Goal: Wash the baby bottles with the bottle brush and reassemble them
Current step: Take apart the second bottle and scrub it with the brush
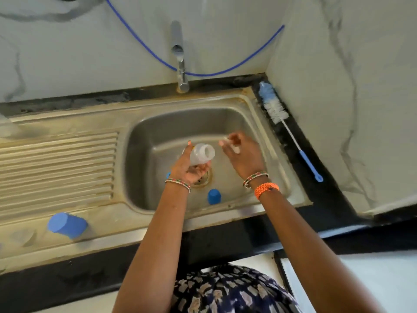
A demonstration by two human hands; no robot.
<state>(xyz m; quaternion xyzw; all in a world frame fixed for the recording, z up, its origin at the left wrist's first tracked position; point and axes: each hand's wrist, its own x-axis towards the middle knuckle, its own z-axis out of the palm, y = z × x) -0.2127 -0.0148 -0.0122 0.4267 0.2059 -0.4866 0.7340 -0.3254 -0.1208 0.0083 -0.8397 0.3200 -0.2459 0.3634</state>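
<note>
Over the steel sink basin, my left hand grips a clear baby bottle without its top, tilted with the open neck pointing right. To its right, my right hand holds a small pale, translucent part, blurred, perhaps the teat. A blue cap stands on the basin floor near the front. Another small blue piece peeks out behind my left wrist. The bottle brush, white bristles and blue handle, lies on the dark counter right of the sink.
The tap stands behind the basin with a blue hose draped behind it. A ribbed drainboard lies to the left, with a blue-capped bottle on its side near the front edge. Marble walls close the back and right.
</note>
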